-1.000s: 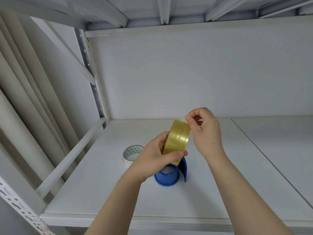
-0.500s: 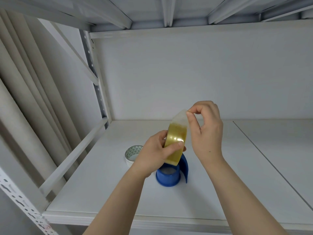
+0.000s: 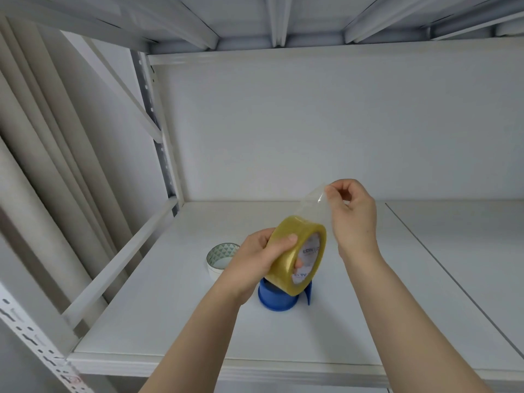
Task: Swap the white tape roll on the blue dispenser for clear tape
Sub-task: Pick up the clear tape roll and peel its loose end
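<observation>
Blue dispenser (image 3: 279, 300) half hidden behind the clear tape roll (image 3: 296, 255); left hand (image 3: 259, 258) grips it, right hand (image 3: 350, 214) raised, pinching the peeled end.

blue dispenser (image 3: 276, 300) top behind roll (image 3: 289, 251)

Both forearms are bare to the frame's lower edge; the left hand (image 3: 256, 258) and right hand (image 3: 353, 214) wear nothing.

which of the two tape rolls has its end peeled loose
The yellowish clear roll in the left hand; the right hand pinches its strip. The white roll lies untouched on the shelf.
</observation>
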